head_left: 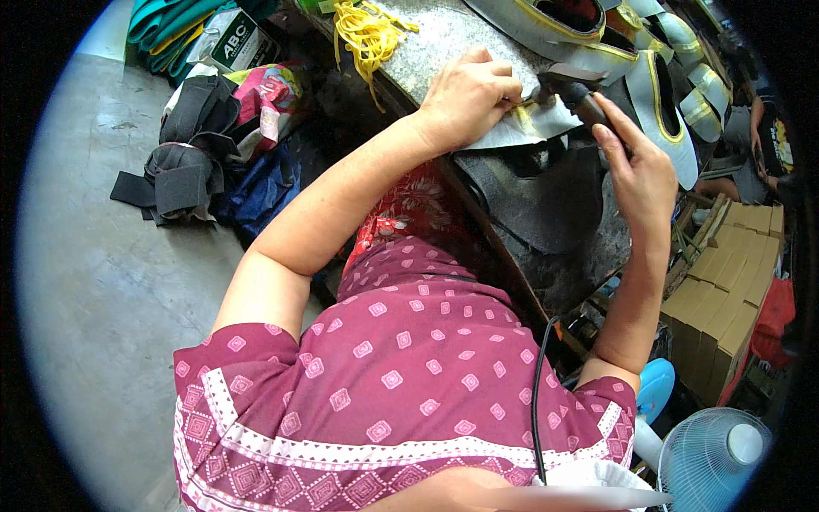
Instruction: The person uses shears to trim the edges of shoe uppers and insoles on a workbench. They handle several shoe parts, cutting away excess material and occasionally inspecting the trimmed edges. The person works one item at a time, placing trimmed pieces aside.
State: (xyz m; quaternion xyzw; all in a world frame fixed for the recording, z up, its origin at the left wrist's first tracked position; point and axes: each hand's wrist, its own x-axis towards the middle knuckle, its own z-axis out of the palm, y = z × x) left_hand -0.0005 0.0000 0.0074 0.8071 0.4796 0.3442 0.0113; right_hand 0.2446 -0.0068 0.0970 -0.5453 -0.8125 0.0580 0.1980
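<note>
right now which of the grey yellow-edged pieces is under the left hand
The flat piece at the bench's near edge, pinned by the left hand beside the tool in the right hand. The other pieces lie stacked farther back, untouched.

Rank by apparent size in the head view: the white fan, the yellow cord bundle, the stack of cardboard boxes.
1. stack of cardboard boxes, largest.
2. white fan, partly cut by the rim and nearer the camera, so unsure against the boxes.
3. yellow cord bundle, smallest.
</note>
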